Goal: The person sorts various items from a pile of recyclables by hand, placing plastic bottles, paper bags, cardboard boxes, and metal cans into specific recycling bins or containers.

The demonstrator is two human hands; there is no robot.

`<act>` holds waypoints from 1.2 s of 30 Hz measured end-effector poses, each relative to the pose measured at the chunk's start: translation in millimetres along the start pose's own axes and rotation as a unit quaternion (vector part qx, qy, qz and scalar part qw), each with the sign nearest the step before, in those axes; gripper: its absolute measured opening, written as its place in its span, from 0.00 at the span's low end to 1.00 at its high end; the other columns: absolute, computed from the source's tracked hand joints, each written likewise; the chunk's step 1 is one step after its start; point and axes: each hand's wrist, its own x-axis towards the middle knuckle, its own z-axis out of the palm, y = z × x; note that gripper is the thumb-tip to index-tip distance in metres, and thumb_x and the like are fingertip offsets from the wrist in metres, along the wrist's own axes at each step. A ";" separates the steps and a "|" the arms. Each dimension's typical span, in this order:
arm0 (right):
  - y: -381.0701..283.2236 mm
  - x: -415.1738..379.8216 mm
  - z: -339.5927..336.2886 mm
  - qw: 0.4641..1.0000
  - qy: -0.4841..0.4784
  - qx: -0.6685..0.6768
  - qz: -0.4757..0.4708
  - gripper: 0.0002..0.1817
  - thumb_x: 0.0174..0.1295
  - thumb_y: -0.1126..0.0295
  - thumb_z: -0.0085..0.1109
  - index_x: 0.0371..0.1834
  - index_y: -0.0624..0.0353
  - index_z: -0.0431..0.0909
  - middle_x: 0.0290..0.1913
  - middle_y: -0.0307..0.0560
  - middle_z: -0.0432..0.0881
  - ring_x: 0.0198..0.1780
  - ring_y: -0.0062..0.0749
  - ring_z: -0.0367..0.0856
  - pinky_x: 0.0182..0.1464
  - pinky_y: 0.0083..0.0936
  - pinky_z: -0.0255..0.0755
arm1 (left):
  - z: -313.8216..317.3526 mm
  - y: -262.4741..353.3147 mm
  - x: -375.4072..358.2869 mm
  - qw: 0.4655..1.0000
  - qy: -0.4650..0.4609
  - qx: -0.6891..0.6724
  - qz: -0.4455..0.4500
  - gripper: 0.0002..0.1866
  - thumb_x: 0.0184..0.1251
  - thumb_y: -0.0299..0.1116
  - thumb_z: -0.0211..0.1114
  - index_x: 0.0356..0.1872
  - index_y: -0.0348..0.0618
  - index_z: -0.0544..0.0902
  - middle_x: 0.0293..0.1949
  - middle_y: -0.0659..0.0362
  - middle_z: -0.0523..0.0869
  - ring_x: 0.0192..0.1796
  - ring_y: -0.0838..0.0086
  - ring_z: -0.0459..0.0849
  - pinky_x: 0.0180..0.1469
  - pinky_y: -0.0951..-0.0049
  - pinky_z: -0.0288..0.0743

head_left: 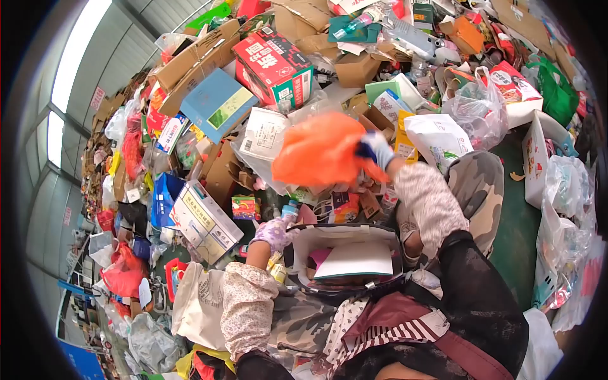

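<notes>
My right hand (380, 151), in a white and dark blue glove, is closed on an orange plastic bag (320, 149), blurred by motion above the heap. Lower and to the left, my left hand (274, 233) wears a purple patterned glove. Its fingers are closed around a small bottle with a blue cap (290, 209). Between my knees stands an open dark bag with a pale lining (304, 244). Inside it lie a white flat sheet or box (354, 261) and something pink.
Mixed waste surrounds me: a red carton (272, 66), a blue folder-like box (217, 104), a white printed box (206, 220) and clear plastic bags (478, 104). A cream bag (199, 307) stands at my left. At right, a white box (538, 158) borders a green floor strip (513, 234).
</notes>
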 end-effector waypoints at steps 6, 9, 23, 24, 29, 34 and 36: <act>-282.6 30.2 33.2 0.965 0.104 0.058 -0.236 0.10 0.59 0.66 0.64 0.39 0.59 0.82 0.34 0.45 0.85 0.31 0.35 0.83 0.38 0.30 0.78 | -13.8 12.3 -4.5 0.997 0.068 0.012 0.019 0.32 0.62 0.53 0.60 0.65 0.49 0.72 0.53 0.46 0.82 0.55 0.53 0.80 0.57 0.59 0.73; -361.7 21.3 -61.8 0.812 0.180 -0.429 -0.354 0.18 0.56 0.57 0.67 0.43 0.56 0.82 0.40 0.51 0.86 0.38 0.37 0.85 0.43 0.30 0.77 | -28.0 33.1 -17.7 0.999 0.039 0.016 0.025 0.31 0.61 0.50 0.60 0.66 0.54 0.72 0.53 0.47 0.82 0.55 0.53 0.80 0.57 0.59 0.73; -328.1 -19.6 -205.7 0.715 0.217 -0.557 -0.362 0.13 0.67 0.69 0.52 0.51 0.64 0.77 0.48 0.53 0.83 0.49 0.40 0.83 0.56 0.36 0.78 | -26.7 42.6 2.3 0.984 0.040 -0.073 0.159 0.34 0.63 0.49 0.62 0.68 0.47 0.68 0.66 0.50 0.73 0.64 0.56 0.74 0.64 0.61 0.67; -319.8 -21.4 -185.2 0.682 0.199 -0.609 -0.351 0.14 0.66 0.69 0.54 0.53 0.62 0.75 0.48 0.53 0.82 0.48 0.41 0.83 0.55 0.36 0.79 | -28.0 48.0 3.0 0.988 0.028 -0.071 0.132 0.32 0.62 0.47 0.63 0.65 0.42 0.71 0.58 0.45 0.78 0.62 0.52 0.75 0.62 0.62 0.68; -263.6 8.2 -112.2 0.963 0.182 -0.197 -0.020 0.41 0.56 0.66 0.69 0.72 0.52 0.56 0.59 0.50 0.72 0.40 0.39 0.83 0.43 0.34 0.81 | -30.0 70.7 23.0 0.992 -0.047 0.084 0.082 0.33 0.63 0.50 0.61 0.66 0.48 0.69 0.62 0.50 0.75 0.64 0.56 0.74 0.65 0.55 0.67; -203.1 -15.7 -70.7 0.680 0.163 -0.634 -0.330 0.40 0.54 0.63 0.68 0.71 0.52 0.61 0.57 0.54 0.77 0.42 0.33 0.83 0.48 0.27 0.77 | -20.1 86.1 21.6 0.984 -0.111 0.073 0.122 0.35 0.62 0.48 0.63 0.68 0.44 0.66 0.63 0.42 0.71 0.63 0.50 0.73 0.62 0.54 0.68; -192.5 -56.5 -28.2 0.795 0.054 -0.564 -0.215 0.32 0.56 0.66 0.66 0.66 0.53 0.69 0.51 0.52 0.81 0.45 0.34 0.83 0.51 0.28 0.75 | -13.5 86.9 23.3 0.980 -0.116 0.083 0.136 0.36 0.62 0.48 0.63 0.69 0.44 0.65 0.65 0.42 0.70 0.64 0.50 0.72 0.62 0.55 0.68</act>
